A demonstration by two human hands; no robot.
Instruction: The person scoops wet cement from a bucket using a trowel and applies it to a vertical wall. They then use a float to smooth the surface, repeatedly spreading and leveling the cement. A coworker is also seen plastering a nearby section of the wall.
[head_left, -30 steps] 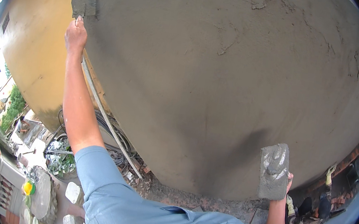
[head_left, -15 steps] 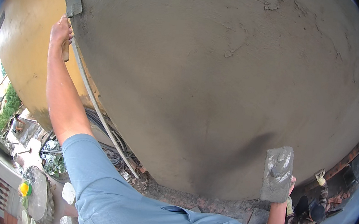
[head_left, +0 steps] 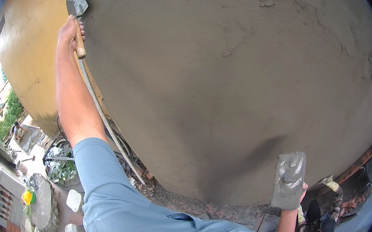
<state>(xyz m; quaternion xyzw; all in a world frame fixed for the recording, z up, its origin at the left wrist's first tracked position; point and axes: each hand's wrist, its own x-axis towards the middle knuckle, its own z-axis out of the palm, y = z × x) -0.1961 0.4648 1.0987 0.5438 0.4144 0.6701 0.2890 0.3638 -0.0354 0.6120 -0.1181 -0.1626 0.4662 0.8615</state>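
The left hand (head_left: 71, 34) is wrapped round the wooden handle (head_left: 80, 47) of a trowel (head_left: 77, 2), whose blade lies at the far left edge of the grey plastered wall (head_left: 191, 79), beside the yellow wall (head_left: 39, 54). Holding only the handle, with the arm stretched out, seems to leave the blade free along that edge; whether it presses the plaster is hard to tell

Near right, the right hand (head_left: 304, 189) grips a flat board (head_left: 279, 198) from behind; only a little shows at the right edge, so its finger positions cannot be told. The board's coated face is turned up, probably so the lump of mortar (head_left: 288, 176) stays on it. Near left, a round pot (head_left: 70, 182) holds leafy plants (head_left: 61, 165)
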